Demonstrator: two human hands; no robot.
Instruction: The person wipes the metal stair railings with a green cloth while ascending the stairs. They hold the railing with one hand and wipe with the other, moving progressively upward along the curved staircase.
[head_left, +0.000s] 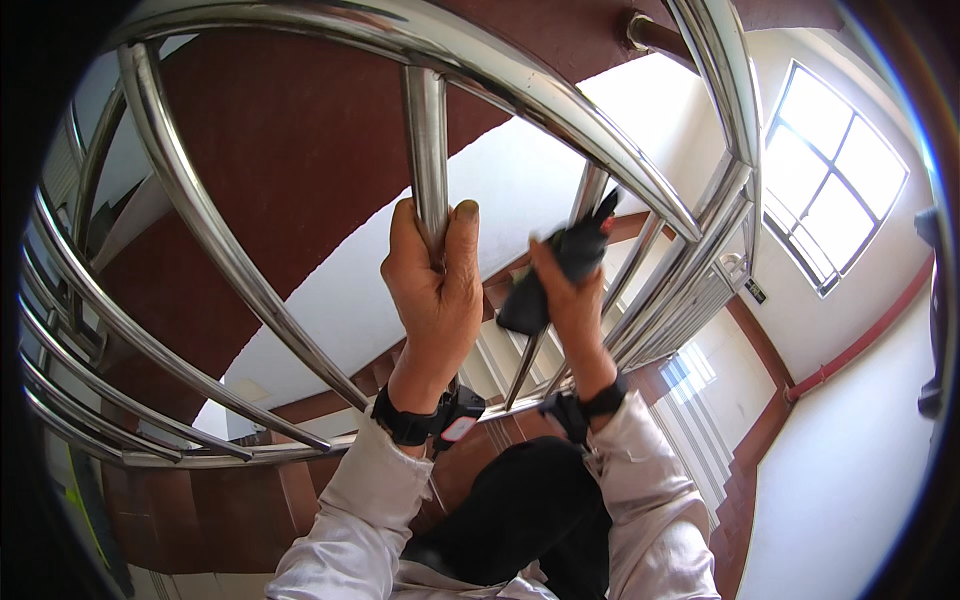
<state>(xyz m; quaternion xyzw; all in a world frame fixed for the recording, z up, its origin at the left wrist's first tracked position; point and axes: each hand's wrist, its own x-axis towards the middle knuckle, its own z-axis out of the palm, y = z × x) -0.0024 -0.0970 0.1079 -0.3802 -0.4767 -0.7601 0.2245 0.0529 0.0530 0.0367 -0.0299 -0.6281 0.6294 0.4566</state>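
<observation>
My left hand (435, 285) is wrapped around an upright post (427, 127) of the stainless-steel stair railing, thumb pointing up. To its right, my right hand (574, 300) grips a dark cloth (559, 274), slightly blurred, against the neighbouring post (589, 191). A small red patch shows at the cloth's upper end. The curved steel handrail (480, 56) passes above both hands. Each wrist wears a black strap; the left one carries a small device (461, 420).
Beyond the bars, tiled stairs (495, 352) lead down. More railing (682, 300) and steps (694, 427) run along the right, below a window (832, 172). A red pipe (862, 337) follows the right wall. Brown floor tiles (217, 502) lie at lower left.
</observation>
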